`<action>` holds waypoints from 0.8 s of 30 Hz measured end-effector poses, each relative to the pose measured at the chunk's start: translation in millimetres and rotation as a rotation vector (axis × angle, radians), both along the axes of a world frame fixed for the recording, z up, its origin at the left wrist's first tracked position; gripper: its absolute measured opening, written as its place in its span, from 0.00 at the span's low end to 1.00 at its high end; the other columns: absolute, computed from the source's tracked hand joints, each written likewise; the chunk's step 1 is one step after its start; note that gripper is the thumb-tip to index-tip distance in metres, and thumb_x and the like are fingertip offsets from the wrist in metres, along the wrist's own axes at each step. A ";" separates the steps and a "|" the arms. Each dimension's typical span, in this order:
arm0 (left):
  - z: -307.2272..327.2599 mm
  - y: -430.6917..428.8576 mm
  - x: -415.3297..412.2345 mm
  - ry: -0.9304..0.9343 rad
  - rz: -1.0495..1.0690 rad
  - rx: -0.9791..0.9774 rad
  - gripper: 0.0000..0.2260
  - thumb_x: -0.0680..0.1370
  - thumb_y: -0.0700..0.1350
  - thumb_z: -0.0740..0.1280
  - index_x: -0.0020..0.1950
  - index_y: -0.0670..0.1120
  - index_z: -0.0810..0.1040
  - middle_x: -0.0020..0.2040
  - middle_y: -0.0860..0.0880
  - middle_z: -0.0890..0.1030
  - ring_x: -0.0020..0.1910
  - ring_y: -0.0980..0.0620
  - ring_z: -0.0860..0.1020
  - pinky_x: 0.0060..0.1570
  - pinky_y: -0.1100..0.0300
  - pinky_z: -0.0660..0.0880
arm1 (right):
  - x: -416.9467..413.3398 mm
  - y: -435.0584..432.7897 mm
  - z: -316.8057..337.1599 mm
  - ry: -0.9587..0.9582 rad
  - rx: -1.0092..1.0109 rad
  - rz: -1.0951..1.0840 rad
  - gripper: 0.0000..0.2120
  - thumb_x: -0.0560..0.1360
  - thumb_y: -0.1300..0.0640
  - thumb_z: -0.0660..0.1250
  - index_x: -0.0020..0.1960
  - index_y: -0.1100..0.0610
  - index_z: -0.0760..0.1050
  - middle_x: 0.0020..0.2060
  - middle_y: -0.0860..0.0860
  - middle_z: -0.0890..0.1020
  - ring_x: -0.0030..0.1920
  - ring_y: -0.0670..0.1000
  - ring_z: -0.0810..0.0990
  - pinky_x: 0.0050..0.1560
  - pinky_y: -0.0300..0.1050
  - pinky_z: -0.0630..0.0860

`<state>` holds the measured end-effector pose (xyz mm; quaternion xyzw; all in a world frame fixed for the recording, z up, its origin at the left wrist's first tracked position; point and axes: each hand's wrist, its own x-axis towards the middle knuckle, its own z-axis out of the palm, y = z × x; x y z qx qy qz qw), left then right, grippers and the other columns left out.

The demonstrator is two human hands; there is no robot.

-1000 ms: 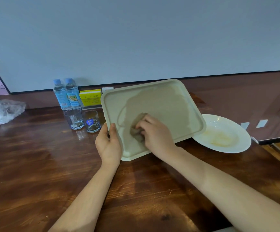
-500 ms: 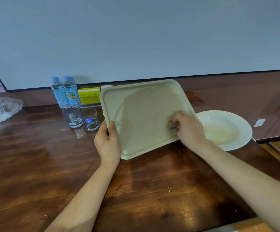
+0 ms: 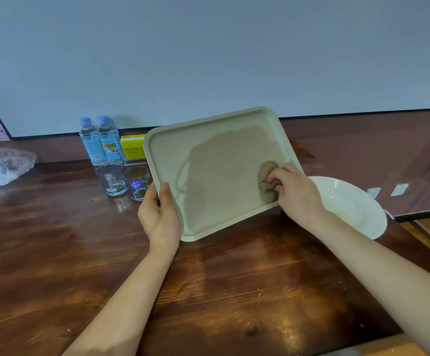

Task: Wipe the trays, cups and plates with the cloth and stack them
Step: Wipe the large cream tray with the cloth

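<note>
A beige tray is held tilted above the wooden table. My left hand grips its near left edge, thumb on the inner face. My right hand holds a bunched brown cloth against the tray's right side, near the lower right rim. A white plate lies on the table to the right, partly behind my right hand. Two glass cups stand to the left of the tray; the tray's edge hides part of the right one.
Two water bottles and a yellow box stand against the wall behind the cups. A crumpled clear plastic bag lies at the far left. The table's right edge runs just past the plate.
My right hand has swept the cloth from the tray's middle to its right side. The tray and my left hand have stayed almost still.
</note>
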<state>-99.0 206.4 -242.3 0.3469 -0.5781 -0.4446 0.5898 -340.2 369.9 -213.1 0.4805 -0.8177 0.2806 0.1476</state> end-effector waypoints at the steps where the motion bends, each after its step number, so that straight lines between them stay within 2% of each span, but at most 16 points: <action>1: 2.7 0.8 0.1 0.014 0.004 0.007 0.14 0.87 0.46 0.64 0.43 0.54 0.79 0.36 0.56 0.79 0.37 0.56 0.75 0.43 0.53 0.74 | -8.6 5.0 1.3 0.004 -0.007 -0.060 0.17 0.71 0.70 0.66 0.51 0.51 0.80 0.49 0.48 0.76 0.48 0.57 0.79 0.44 0.52 0.78; 4: 9.6 2.9 -0.2 0.032 0.017 0.024 0.16 0.88 0.45 0.64 0.39 0.52 0.75 0.30 0.59 0.72 0.31 0.59 0.67 0.36 0.61 0.67 | -16.7 10.6 3.4 -0.015 -0.062 -0.145 0.15 0.71 0.69 0.66 0.51 0.52 0.80 0.49 0.49 0.77 0.47 0.57 0.78 0.43 0.50 0.76; 6: 10.8 4.7 -0.3 0.031 0.019 0.016 0.17 0.88 0.44 0.64 0.38 0.52 0.73 0.28 0.60 0.70 0.29 0.59 0.66 0.33 0.65 0.64 | 0.2 2.4 3.2 -0.040 -0.089 -0.103 0.14 0.73 0.69 0.67 0.52 0.55 0.82 0.51 0.49 0.79 0.46 0.52 0.78 0.43 0.43 0.72; 8: 8.1 5.3 -1.1 0.047 0.010 0.005 0.16 0.88 0.45 0.64 0.39 0.47 0.75 0.30 0.59 0.71 0.31 0.59 0.65 0.34 0.63 0.64 | 31.5 -9.3 -0.6 -0.085 -0.090 0.039 0.13 0.73 0.71 0.68 0.51 0.56 0.83 0.51 0.48 0.80 0.45 0.46 0.77 0.45 0.33 0.70; 9: 6.7 5.5 -1.8 0.057 0.003 0.005 0.15 0.87 0.45 0.64 0.41 0.43 0.76 0.33 0.54 0.73 0.34 0.56 0.67 0.36 0.61 0.65 | 50.0 -16.2 -4.1 -0.087 -0.077 0.128 0.13 0.73 0.70 0.68 0.51 0.56 0.83 0.51 0.48 0.80 0.47 0.48 0.79 0.49 0.35 0.73; 10: 5.9 5.9 -2.3 0.062 -0.001 0.005 0.15 0.87 0.45 0.64 0.44 0.40 0.77 0.36 0.50 0.74 0.36 0.55 0.68 0.37 0.60 0.66 | 68.4 -22.7 -7.0 -0.076 -0.061 0.216 0.12 0.73 0.68 0.69 0.52 0.56 0.83 0.52 0.48 0.81 0.50 0.51 0.81 0.52 0.43 0.78; 11: 5.7 6.0 -2.3 0.062 0.003 0.008 0.15 0.87 0.45 0.64 0.43 0.40 0.77 0.36 0.48 0.73 0.36 0.55 0.68 0.37 0.59 0.66 | 84.7 -28.6 -9.2 -0.062 -0.046 0.303 0.11 0.74 0.67 0.69 0.52 0.55 0.83 0.53 0.48 0.81 0.52 0.52 0.81 0.53 0.49 0.80; 12: 5.7 5.5 -1.5 0.059 0.011 0.009 0.16 0.87 0.45 0.64 0.41 0.42 0.75 0.35 0.51 0.72 0.35 0.56 0.67 0.36 0.60 0.65 | 97.2 -33.1 -9.7 -0.044 -0.031 0.380 0.10 0.76 0.66 0.69 0.53 0.55 0.84 0.54 0.47 0.81 0.53 0.52 0.81 0.52 0.50 0.80; 14: 8.5 5.6 1.1 0.057 0.009 0.000 0.18 0.87 0.43 0.64 0.37 0.46 0.71 0.31 0.57 0.67 0.31 0.59 0.63 0.34 0.62 0.62 | 108.9 -38.4 -4.9 -0.022 -0.011 0.501 0.08 0.78 0.64 0.70 0.53 0.54 0.85 0.52 0.45 0.80 0.52 0.48 0.80 0.52 0.46 0.79; 16: 10.6 5.0 2.3 0.089 0.000 -0.001 0.18 0.88 0.43 0.64 0.39 0.40 0.72 0.33 0.52 0.68 0.31 0.60 0.63 0.33 0.64 0.62 | 100.2 -35.2 4.9 -0.032 0.010 0.537 0.09 0.79 0.64 0.70 0.53 0.53 0.85 0.51 0.43 0.79 0.51 0.45 0.79 0.52 0.39 0.76; 18: 13.9 5.1 3.1 0.105 0.004 -0.005 0.18 0.88 0.42 0.64 0.39 0.38 0.70 0.33 0.49 0.66 0.31 0.60 0.62 0.34 0.65 0.61 | 76.6 -27.1 13.6 -0.027 0.015 0.467 0.10 0.78 0.65 0.70 0.52 0.53 0.85 0.51 0.43 0.79 0.51 0.45 0.79 0.52 0.38 0.74; 20: 18.0 5.5 5.0 0.091 0.009 -0.028 0.20 0.87 0.40 0.64 0.36 0.44 0.66 0.32 0.53 0.63 0.30 0.60 0.60 0.33 0.66 0.59 | 42.7 -16.7 19.2 0.000 0.004 0.316 0.13 0.75 0.68 0.69 0.51 0.52 0.84 0.50 0.43 0.78 0.51 0.50 0.80 0.50 0.44 0.75; 24: 19.3 2.1 7.6 0.091 -0.011 -0.040 0.19 0.87 0.42 0.64 0.37 0.42 0.67 0.33 0.49 0.62 0.32 0.59 0.59 0.33 0.64 0.59 | -3.8 4.5 22.6 0.008 0.053 -0.004 0.16 0.71 0.72 0.68 0.48 0.52 0.81 0.47 0.47 0.77 0.48 0.56 0.80 0.45 0.52 0.78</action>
